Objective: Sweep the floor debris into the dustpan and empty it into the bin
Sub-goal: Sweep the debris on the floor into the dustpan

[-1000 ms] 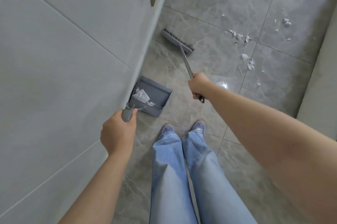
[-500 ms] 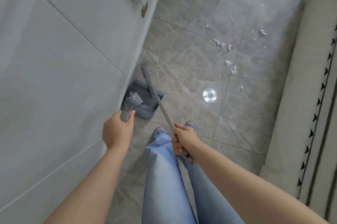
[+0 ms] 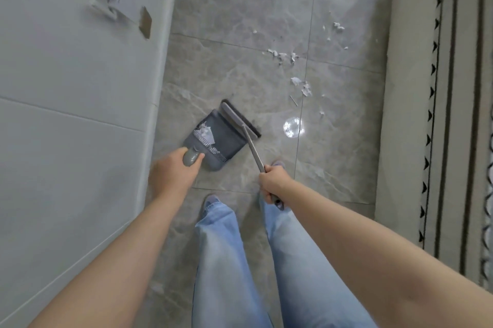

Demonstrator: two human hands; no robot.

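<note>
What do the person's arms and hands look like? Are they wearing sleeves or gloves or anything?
No gloves and no sleeves in view: both forearms are bare all the way to the bottom edge of the picture. The left hand and the right hand are bare too, with no ring, watch or bracelet that I can see. Below the arms, the person wears light blue jeans.

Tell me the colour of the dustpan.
Dark grey, with a lighter grey handle; the dustpan shows best in the head view.

No text, label, brand or number can be read anywhere — not on any surface.
</note>
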